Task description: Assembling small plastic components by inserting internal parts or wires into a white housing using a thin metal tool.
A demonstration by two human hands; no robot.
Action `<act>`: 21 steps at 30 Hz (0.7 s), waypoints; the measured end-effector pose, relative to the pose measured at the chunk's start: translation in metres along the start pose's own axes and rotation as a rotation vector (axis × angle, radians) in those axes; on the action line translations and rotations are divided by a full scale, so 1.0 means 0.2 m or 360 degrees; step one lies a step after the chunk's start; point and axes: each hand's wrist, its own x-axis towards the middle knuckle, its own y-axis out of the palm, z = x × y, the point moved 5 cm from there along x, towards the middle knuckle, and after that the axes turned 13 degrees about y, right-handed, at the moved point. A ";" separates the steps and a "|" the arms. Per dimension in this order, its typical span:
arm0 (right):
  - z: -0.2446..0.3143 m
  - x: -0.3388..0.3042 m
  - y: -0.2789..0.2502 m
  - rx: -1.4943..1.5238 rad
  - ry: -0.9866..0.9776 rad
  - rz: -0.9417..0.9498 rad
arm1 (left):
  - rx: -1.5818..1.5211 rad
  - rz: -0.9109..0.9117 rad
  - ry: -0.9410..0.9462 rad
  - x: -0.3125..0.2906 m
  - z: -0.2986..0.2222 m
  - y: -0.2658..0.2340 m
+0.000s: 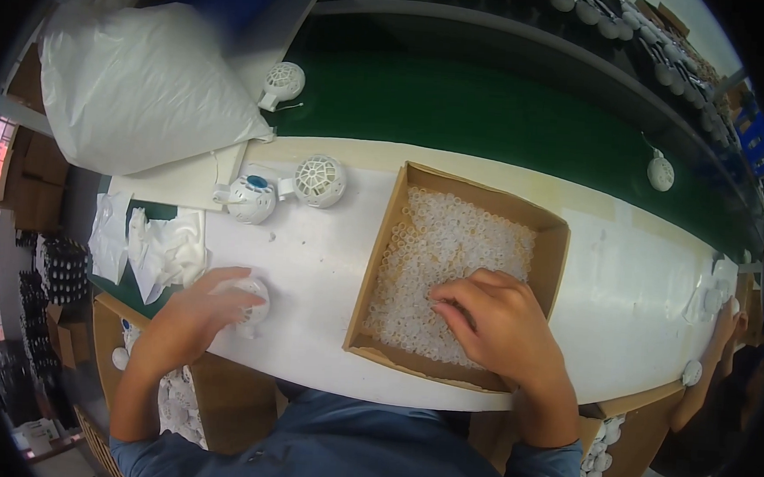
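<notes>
My right hand (495, 320) is over a shallow cardboard box (562, 276), its thumb and fingers pinched together. Whatever lies between those fingertips is too small to make out. Small clear plastic rings (452, 243) fill the box in a loose layer. On the left, my left hand (198, 315) is curled round a small white handheld fan (255, 311) with a round grille, low over the white tabletop. Motion smears these fingers, and they hide part of the fan. Two more white fans, one with a blue centre (253, 197) and one with an open grille (319, 180), rest beyond it.
A big white plastic bag (146, 93) bulges at the back left, with crumpled white wrapping (170, 247) below it. Other white fans (284, 82) lie on the green conveyor belt (494, 114). Cardboard boxes of white parts (181, 405) flank me. A co-worker's hand (725, 322) shows far right.
</notes>
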 end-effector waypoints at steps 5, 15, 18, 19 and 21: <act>0.01 0.00 -0.01 0.0044 0.0038 0.0005 | 0.0954 0.0280 0.0872 -0.03 -0.02 0.04; 0.06 0.01 -0.03 0.0206 -0.0068 -0.0015 | 0.0314 -0.0022 0.0808 0.09 0.05 0.03; 0.05 0.01 -0.05 0.0353 -0.0079 -0.0023 | -0.0109 0.0011 0.0985 0.16 -0.03 0.04; 0.04 0.01 -0.06 0.0425 -0.0087 -0.0029 | -0.0322 0.0026 0.1072 0.19 -0.08 0.04; 0.05 0.01 -0.08 0.0569 -0.0094 -0.0060 | -0.0654 0.0092 0.1062 0.28 -0.20 0.12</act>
